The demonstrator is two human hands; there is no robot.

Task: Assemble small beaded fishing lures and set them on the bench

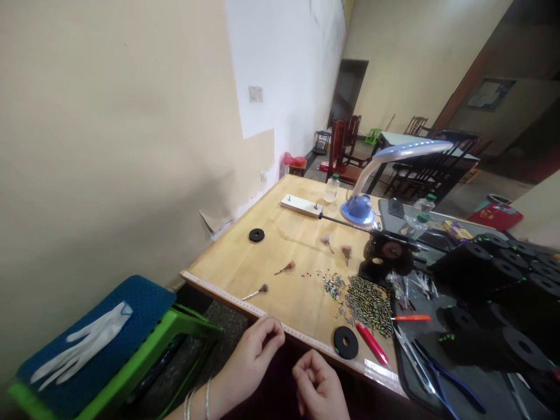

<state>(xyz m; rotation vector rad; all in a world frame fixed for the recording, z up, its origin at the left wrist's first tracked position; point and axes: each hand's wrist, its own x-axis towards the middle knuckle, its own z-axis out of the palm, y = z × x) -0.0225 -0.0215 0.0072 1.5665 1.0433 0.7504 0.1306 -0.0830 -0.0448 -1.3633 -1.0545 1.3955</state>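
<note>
At the near edge of the wooden table [231, 256], my left hand [254, 353] is closed in a pinch, thumb against the curled forefinger. My right hand [318, 384] is curled closed beside it, apart from the left. Whatever either hand may hold is too small or hidden to make out. A black foam ring [346, 342] lies beyond my right hand, with a red rod-shaped piece [371, 344] next to it. Farther in is a pile of small striped beads [370, 303], with coloured beads [333, 287] beside it. Small brushes [256, 291] lie past my left hand.
A blue lamp [357, 209] stands at the back near a dark metal device [387, 254]. Black foam rolls [464, 268] crowd the right side. Pliers [450, 373] and tweezers [413, 356] lie on the dark mat. A white glove [90, 341] rests on the stool at left.
</note>
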